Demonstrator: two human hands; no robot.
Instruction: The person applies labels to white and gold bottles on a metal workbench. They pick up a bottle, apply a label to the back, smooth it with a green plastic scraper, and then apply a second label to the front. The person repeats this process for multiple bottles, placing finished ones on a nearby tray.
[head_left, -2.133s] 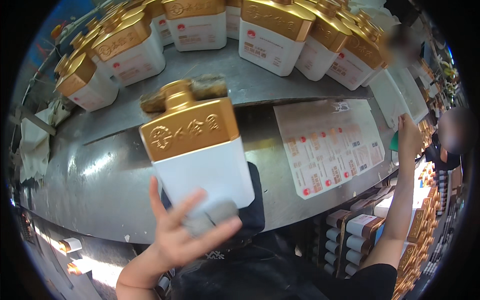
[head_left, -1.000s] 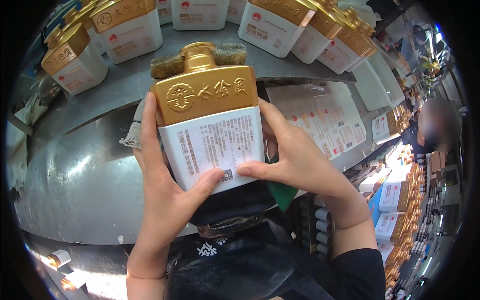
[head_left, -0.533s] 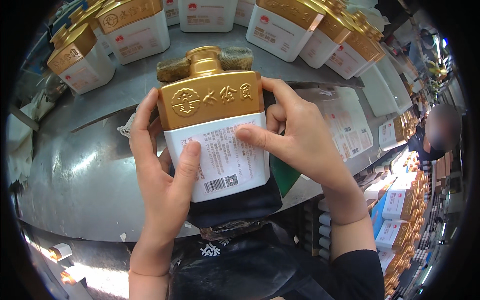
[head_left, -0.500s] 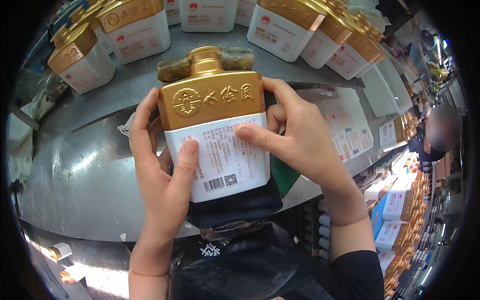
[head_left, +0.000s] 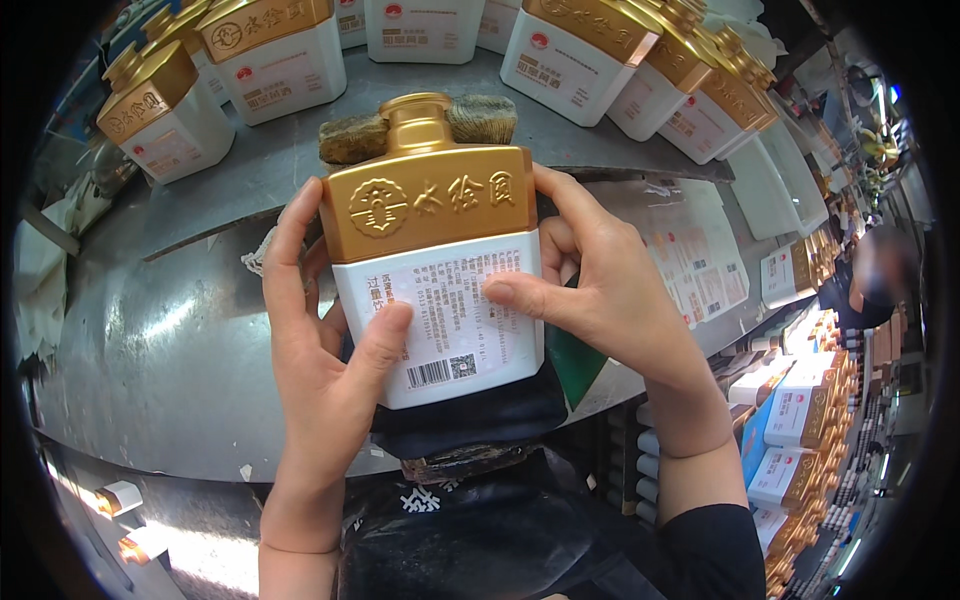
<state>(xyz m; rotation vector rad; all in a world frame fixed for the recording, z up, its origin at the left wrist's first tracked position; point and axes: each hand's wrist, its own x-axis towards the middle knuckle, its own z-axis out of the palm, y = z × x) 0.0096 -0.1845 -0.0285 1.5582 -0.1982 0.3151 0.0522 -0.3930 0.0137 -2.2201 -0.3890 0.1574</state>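
A flat-sided bottle [head_left: 430, 238], gold at the shoulder and neck and white below, is held between my two hands, neck pointing away from me. My left hand [head_left: 325, 350] grips its left side, the thumb lying on a pale printed label [head_left: 440, 340] on the white face. My right hand [head_left: 610, 285] clasps the right side; its thumb presses near the label's upper right edge. Fingers of both hands are partly hidden behind the bottle. Past the neck, two worn brown block-like pieces [head_left: 352, 140] show on either side. Dark cloth [head_left: 470, 412] lies under the bottle's base.
Similar gold-and-white bottles [head_left: 270, 75] stand along the far side of the grey metal table [head_left: 180, 310]. A sheet of labels [head_left: 695, 250] lies right of my hand, beside a white plastic tray [head_left: 775, 175]. Many more bottles [head_left: 795, 415] and another person [head_left: 875, 280] are at the right.
My left thumb has slid slightly right and down on the label, and my right thumb has lowered a little. More of the label's left print shows. Both hands keep hold of the bottle.
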